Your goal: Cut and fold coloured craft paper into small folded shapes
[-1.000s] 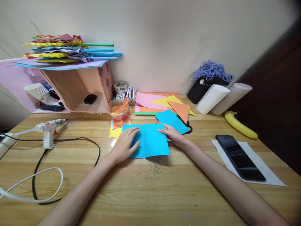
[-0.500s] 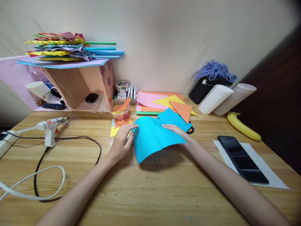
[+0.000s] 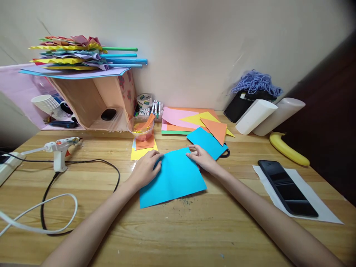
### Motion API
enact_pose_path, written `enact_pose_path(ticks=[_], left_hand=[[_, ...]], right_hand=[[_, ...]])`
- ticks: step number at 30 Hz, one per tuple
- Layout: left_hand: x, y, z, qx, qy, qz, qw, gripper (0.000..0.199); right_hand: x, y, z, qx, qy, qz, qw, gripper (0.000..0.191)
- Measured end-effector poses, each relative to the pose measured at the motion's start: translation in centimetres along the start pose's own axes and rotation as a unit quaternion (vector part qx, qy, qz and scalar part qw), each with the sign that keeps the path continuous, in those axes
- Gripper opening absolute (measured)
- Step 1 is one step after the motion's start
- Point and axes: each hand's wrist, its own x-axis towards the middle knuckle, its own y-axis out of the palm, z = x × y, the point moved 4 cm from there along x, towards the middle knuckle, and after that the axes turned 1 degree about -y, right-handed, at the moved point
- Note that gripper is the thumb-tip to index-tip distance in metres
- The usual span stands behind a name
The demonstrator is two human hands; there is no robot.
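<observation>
Clamped the blue sheet point(image 3: 175, 178) by its far corner in the right hand point(image 3: 202, 158), over mid desk point(image 3: 178, 237); covered its left edge with the left hand point(image 3: 146, 168), couldn't tell whether pinched. Looked creased already, not yet folded over!

There are two hands point(image 3: 145, 170), one banana point(image 3: 289, 150), one phone point(image 3: 287, 190).

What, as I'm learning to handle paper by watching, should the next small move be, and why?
Probably turn the held blue sheet slightly clockwise to square it up: its near edge slants across the wooden table, and the left hand and right hand are both on it, at its left edge and far right corner.
</observation>
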Motion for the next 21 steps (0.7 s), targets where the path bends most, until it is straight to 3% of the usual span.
enact_pose_path(ticks=[4, 10, 21], left_hand=[[0.0, 0.7, -0.3, 0.077, 0.025, 0.021, 0.997, 0.032], [0.1, 1.2, -0.8, 0.115, 0.02, 0.026, 0.993, 0.03], [0.0, 1.9, -1.4, 0.18, 0.006, 0.055, 0.982, 0.031]], right_hand=[[0.2, 0.0, -0.5, 0.002, -0.035, -0.028, 0.999, 0.034], [0.3, 0.1, -0.6, 0.013, -0.056, -0.001, 0.998, 0.025], [-1.8, 0.5, 0.4, 0.015, -0.089, -0.02, 0.996, 0.031]])
